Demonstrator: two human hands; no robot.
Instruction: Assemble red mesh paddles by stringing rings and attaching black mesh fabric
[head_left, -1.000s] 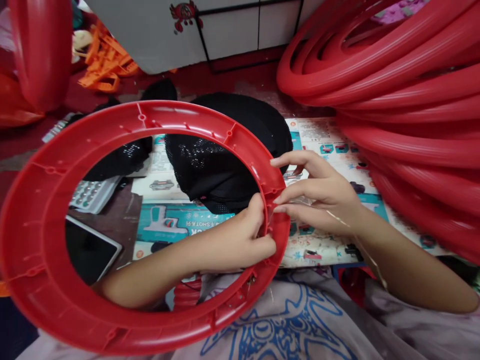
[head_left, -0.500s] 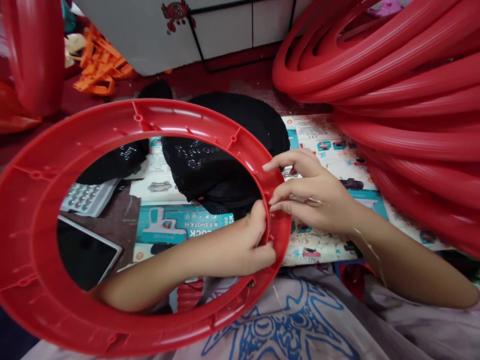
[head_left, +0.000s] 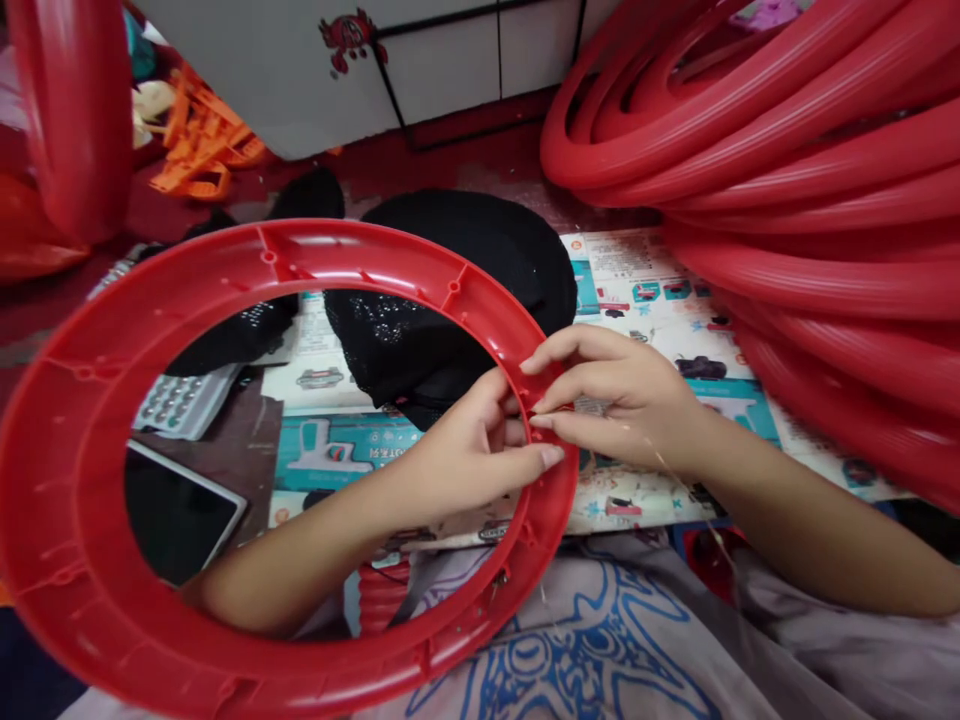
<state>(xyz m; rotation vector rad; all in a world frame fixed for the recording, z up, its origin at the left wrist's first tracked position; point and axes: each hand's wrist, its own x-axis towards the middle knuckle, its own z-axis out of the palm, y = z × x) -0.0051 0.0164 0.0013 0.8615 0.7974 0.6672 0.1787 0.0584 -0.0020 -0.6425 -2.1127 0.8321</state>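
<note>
A large red plastic half-ring (head_left: 97,480), its ribbed hollow side facing up, lies tilted over my lap and the work surface. My left arm passes through its opening, and my left hand (head_left: 487,440) grips the right part of the rim, thumb on the channel and fingers curled under the inner edge. Over the same spot, my right hand (head_left: 600,390) has its fingertips pinched together in the channel. A thin, pale wire-like strand (head_left: 660,458) trails from the right hand past the wrist; its end at the fingertips is too fine to make out. Small metal-looking bits (head_left: 501,577) sit in the lower channel.
Many red hoops (head_left: 750,190) are stacked at the right. A black mesh cloth (head_left: 465,250) lies on a printed cardboard sheet (head_left: 630,270). Left are a calculator (head_left: 184,400), a dark-screened phone or tablet (head_left: 180,510) and orange plastic parts (head_left: 199,140). A white box (head_left: 450,70) stands behind.
My left hand has shifted its grip, with the thumb now laid over the channel. The right hand has moved slightly down, and the ring's far edge sits a little lower.
</note>
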